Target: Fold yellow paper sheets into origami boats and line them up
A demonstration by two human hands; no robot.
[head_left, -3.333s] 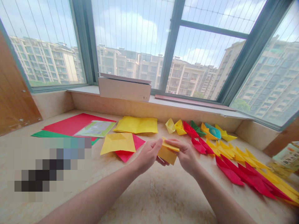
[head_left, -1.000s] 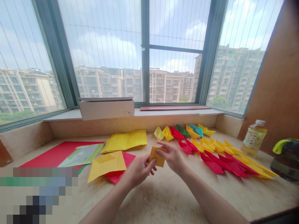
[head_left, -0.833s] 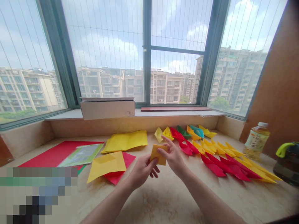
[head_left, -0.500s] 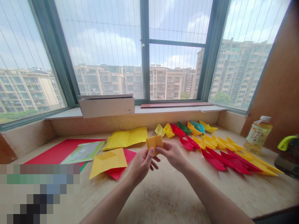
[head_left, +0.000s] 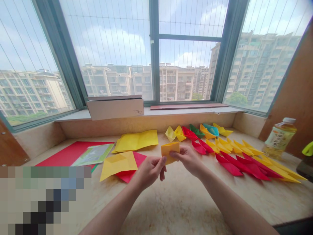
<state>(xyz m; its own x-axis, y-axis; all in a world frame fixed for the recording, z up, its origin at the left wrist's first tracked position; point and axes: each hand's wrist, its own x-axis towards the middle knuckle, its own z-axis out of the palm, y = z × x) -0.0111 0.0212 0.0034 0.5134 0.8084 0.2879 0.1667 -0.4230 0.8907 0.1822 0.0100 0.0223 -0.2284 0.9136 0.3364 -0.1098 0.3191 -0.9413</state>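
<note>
A small folded piece of yellow paper [head_left: 170,148] is held up between both hands, above the marble counter. My left hand [head_left: 154,169] pinches its lower left corner between thumb and fingers. On its right side, my right hand [head_left: 187,158] grips it with the thumb across the front; the fingers behind are partly hidden. Left of my hands lies a creased yellow sheet [head_left: 119,164] on top of a red sheet [head_left: 139,159]. To the right, several red folded boats [head_left: 228,165] and yellow folded boats [head_left: 241,147] lie in rows.
A stack of yellow paper [head_left: 137,140] lies near the back wall. Red paper [head_left: 66,151] and a clear packet [head_left: 95,154] lie at left. A white box [head_left: 116,109] stands on the sill. A drink bottle [head_left: 281,137] and a dark jug [head_left: 305,166] stand at right. A blurred patch covers the lower left.
Both hands have shifted their grip on the folded yellow paper; the right forefinger, stretched out before, is now bent behind it. Seconds ago the paper looked more opened out. The view has turned right.
</note>
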